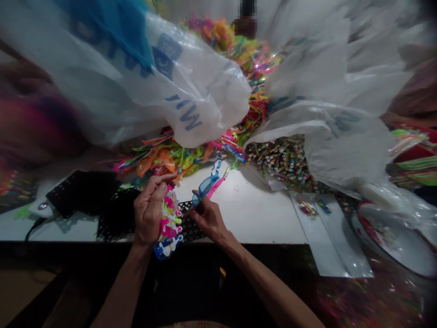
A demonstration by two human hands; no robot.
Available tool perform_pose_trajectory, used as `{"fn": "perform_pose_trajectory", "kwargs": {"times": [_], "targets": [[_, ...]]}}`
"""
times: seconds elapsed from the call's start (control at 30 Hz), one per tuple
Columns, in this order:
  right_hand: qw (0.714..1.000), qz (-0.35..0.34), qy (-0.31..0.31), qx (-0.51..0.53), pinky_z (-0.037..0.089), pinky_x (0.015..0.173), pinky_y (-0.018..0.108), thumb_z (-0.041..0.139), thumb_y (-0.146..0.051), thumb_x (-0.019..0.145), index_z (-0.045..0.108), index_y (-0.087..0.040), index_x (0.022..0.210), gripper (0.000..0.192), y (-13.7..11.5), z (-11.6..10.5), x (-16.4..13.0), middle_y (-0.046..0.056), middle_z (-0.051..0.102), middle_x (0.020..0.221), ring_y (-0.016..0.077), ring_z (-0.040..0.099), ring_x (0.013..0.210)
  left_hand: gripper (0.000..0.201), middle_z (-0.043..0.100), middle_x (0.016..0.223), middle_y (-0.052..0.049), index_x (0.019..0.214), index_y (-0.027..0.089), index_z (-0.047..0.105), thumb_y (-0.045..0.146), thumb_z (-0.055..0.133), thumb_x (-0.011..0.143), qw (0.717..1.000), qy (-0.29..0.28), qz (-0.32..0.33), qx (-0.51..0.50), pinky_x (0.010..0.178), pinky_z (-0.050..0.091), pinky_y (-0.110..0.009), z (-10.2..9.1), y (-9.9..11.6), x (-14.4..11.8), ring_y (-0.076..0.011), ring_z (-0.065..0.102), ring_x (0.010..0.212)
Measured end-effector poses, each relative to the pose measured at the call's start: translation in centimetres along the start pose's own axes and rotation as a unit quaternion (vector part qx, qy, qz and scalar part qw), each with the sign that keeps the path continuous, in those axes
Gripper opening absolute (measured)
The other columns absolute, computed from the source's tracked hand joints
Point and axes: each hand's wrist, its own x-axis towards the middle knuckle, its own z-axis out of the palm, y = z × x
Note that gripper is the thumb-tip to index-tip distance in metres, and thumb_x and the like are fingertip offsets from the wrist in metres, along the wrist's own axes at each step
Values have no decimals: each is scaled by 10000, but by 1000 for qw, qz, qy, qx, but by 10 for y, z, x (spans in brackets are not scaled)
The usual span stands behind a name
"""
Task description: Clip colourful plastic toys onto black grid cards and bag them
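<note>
My left hand (150, 212) is closed around a bundle of small plastic pieces (170, 214) in pink, white, green and blue, which hangs down past its fingers. A short way to the right, my right hand (210, 218) pinches a translucent blue plastic piece (205, 186) with a rounded, loop-like outline. Right beside the blue piece is a pink strip (217, 186) with a metallic-looking tip; I cannot tell whether the right hand holds it too. Under both hands lies a black perforated sheet (193, 228) at the table's front edge.
A heap of bright plastic pieces (167, 157) lies behind my hands, partly under a white printed bag (208, 95). Right of it are many small patterned pieces (280, 157), clear sachets (316, 232) and a white basin (406, 250). Black mesh sheets (85, 191) lie left on the white table (262, 218).
</note>
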Motion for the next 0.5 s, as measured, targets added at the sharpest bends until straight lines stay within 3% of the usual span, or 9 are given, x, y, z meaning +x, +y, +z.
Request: {"fn": "perform_pose_trajectory", "kwargs": {"times": [0.13,0.3,0.5], "targets": [[999,-14,3,-29,396,551,208,543,-164,739,550,-165,1114,374,8,9,3,-24,598,668,117,521,566,252,640,913,-14,1004,277,664,416,527,844,1000,4,-3,12,743,447,-344,-1,0,-1,-209,580,831],[999,-17,-9,-37,391,534,204,547,-157,738,547,-156,1128,390,0,3,9,-17,599,686,112,507,560,227,633,907,-9,965,264,675,393,532,845,1000,10,6,3,741,443,-322,-1,0,-1,-192,575,826],[998,-5,-64,-24,436,575,225,550,-226,786,562,-179,1077,296,-7,-7,-25,9,636,740,132,548,597,225,635,916,-19,980,261,669,363,512,854,1000,9,13,-15,791,452,-341,0,1,-1,-214,581,880]]}}
